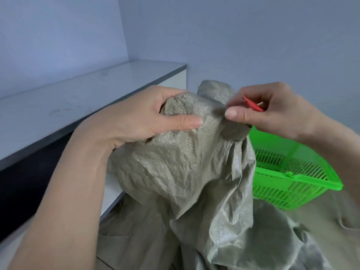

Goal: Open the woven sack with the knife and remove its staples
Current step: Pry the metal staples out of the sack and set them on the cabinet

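Note:
A crumpled grey-green woven sack [187,168] hangs in front of me, bunched up at its top. My left hand [136,117] grips a wad of the sack's upper edge, thumb pressed on the weave. My right hand [268,110] pinches the sack fabric just to the right of that, thumb against forefinger. A red knife [253,104] lies tucked in the same hand, its red handle showing between the fingers. No staple is visible.
A bright green slatted plastic basket [296,184] stands on the floor to the right, behind the sack. A white countertop [68,102] with a dark front runs along the left. Pale blue walls close the corner behind.

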